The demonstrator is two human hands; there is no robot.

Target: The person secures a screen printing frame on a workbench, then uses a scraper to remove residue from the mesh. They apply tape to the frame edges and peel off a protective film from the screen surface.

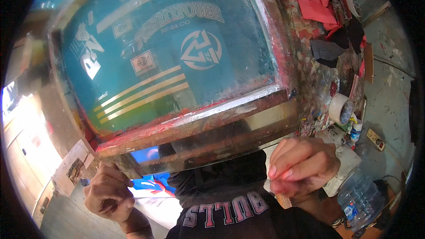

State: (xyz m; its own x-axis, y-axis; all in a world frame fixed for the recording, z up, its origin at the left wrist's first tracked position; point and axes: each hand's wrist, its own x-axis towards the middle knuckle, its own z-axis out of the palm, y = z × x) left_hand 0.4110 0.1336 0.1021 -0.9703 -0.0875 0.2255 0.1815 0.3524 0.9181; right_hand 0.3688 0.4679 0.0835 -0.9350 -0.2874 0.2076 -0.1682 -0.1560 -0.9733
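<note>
A wooden-framed printing screen [199, 124] with teal mesh [241, 68] lies tilted in front of me. Pale logos, lettering and stripes show in the mesh, and red paint stains its near rim. My left hand [108, 191] hangs by the screen's near left corner, fingers curled; anything inside them is hidden. Off the near right corner, my right hand [305, 163] is closed, thumb and fingers pinched together. A small tan-and-white piece [283, 201] sticks out below its fingers; its kind is unclear.
Red cloth scraps [318, 9] and a black scrap [328, 52] lie on the paint-crusted surface at right. Beside them are a tape roll [340, 109], a small bottle [355, 132] and a power strip [375, 139]. Clear plastic jugs [361, 197] stand lower right.
</note>
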